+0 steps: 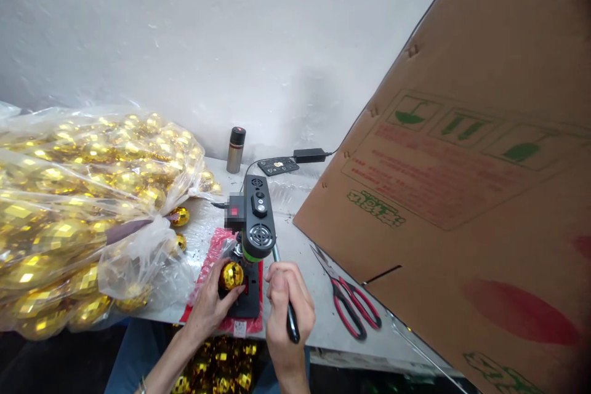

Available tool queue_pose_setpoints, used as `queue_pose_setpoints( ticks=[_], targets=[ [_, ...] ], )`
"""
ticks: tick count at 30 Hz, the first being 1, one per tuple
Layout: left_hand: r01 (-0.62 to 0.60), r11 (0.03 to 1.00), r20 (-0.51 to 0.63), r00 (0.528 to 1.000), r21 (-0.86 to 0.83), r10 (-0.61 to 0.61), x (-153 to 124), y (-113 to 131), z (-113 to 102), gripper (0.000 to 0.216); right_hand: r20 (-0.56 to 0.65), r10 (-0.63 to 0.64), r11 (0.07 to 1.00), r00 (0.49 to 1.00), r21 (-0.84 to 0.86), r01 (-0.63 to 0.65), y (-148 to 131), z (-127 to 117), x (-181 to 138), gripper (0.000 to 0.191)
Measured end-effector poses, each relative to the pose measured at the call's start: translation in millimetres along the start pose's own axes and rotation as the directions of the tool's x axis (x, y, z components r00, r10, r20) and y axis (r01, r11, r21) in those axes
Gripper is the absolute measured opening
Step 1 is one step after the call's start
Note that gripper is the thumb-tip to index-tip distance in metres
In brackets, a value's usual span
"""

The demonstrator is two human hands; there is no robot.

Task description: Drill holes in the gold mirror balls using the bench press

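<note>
My left hand pinches a small gold faceted ball and holds it under the head of a black bench drill. The drill stands on a red mat at the table's front edge. My right hand is closed in a fist round the drill's black-tipped lever handle, which slants down from the machine's right side. The drill bit itself is hidden behind the ball and the machine head.
A big clear plastic bag of gold balls fills the left of the table, with loose balls beside it. Red-handled scissors lie right of the drill. A large cardboard box flap leans at right. A metal flask and power adapter sit at the wall.
</note>
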State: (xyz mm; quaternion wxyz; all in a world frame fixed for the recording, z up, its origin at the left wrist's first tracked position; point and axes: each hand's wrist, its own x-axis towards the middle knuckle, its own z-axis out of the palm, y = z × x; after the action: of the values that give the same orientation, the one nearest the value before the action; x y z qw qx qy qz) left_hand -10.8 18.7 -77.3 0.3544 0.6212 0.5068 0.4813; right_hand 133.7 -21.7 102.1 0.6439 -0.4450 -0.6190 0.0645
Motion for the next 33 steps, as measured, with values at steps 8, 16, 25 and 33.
queue_pose_setpoints(
  ticks=[8,16,25,33],
  targets=[
    [-0.115,0.989,0.091,0.990,0.089,0.107,6,-4,-4,0.054,-0.013,0.016,1.000,1.000,0.023,-0.015,1,1,-2,0.030],
    [-0.245,0.955,0.171,0.961,0.164,0.217,5,1,-2,0.055,-0.013,0.044,0.999,0.999,0.024,-0.044,-5,0,8,0.031],
    [-0.128,0.951,0.233,0.970,0.283,0.061,26,21,6,0.042,0.018,0.028,1.000,0.999,-0.002,-0.028,-4,-4,5,0.029],
    [-0.122,0.953,0.212,0.975,0.278,0.063,23,15,8,0.039,-0.019,-0.102,0.993,0.995,-0.059,0.101,30,3,-27,0.034]
  ],
)
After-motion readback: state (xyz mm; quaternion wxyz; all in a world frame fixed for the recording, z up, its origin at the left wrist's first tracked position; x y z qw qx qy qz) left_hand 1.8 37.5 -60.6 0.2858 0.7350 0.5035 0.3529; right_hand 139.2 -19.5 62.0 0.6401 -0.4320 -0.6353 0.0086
